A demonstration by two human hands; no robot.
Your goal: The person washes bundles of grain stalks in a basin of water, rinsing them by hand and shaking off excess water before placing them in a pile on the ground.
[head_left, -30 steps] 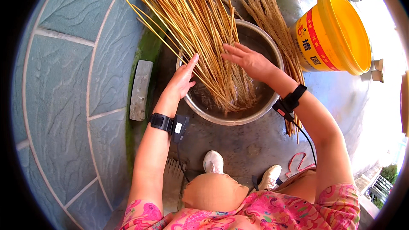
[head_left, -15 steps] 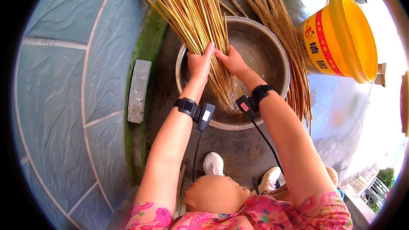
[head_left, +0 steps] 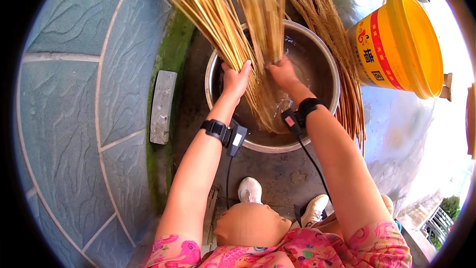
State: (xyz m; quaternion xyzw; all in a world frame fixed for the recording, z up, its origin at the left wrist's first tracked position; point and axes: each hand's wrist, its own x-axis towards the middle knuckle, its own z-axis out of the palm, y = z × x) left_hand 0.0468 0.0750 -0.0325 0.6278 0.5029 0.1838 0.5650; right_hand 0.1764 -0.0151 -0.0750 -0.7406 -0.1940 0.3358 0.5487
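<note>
Long golden stalks with feathery ends fan out over a round metal basin (head_left: 333, 104) with water in it. My left hand (head_left: 236, 80) is wrapped round the left bundle of stalks (head_left: 206, 15), its feathery ends hanging down into the basin. In my right hand (head_left: 286, 75) is the other bundle of stalks (head_left: 265, 15), blurred by motion and pointing away from me. A gap shows between the two bundles above my hands. Their lower ends overlap in the basin, and I cannot tell there which strands belong to which.
Another bunch of feathery stalks (head_left: 329, 30) lies along the basin's right side. Beyond it a yellow bucket (head_left: 391, 44) is tipped on its side. To the left are a grey brick (head_left: 163, 106), a mossy strip and stone paving (head_left: 64, 99). Cables run from both wrist straps.
My hands, together on one bundle before, have moved apart. The right has shifted rightward with part of the stalks, and the bundle is now divided in two.
</note>
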